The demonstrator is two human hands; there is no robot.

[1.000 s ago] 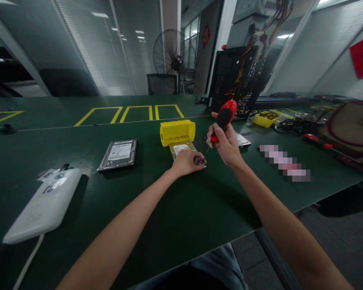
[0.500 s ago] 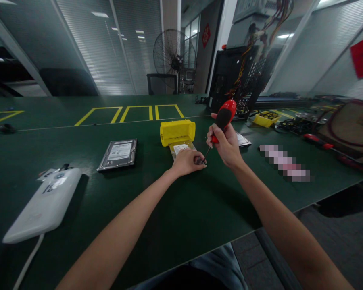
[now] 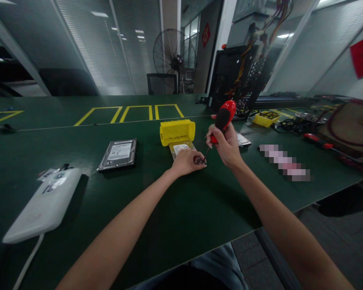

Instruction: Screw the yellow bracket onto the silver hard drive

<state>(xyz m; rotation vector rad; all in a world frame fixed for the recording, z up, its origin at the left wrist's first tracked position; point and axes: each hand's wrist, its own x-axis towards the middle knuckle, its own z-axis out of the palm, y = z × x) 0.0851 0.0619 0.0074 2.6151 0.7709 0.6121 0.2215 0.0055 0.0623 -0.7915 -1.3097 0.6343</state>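
My right hand grips a screwdriver with a red and black handle. The screwdriver is tilted, and its thin shaft runs down and left to the fingertips of my left hand. My left hand lies over a hard drive with a white label, its fingers curled round the near right corner. A small shiny metal part of the drive shows at those fingertips; whether the screwdriver tip sits in a screw is too small to tell. The hand covers much of the drive. Touching the drive's far end is a yellow plastic bin, its opening facing me.
Another hard drive lies to the left, and a third drive is partly behind my right hand. A white device with a cable rests at the near left. An opened computer case, a yellow tray and another screwdriver are rightward.
Both hands, the screwdriver and the drive stay in nearly the same place. Nothing was taken hold of or let go.
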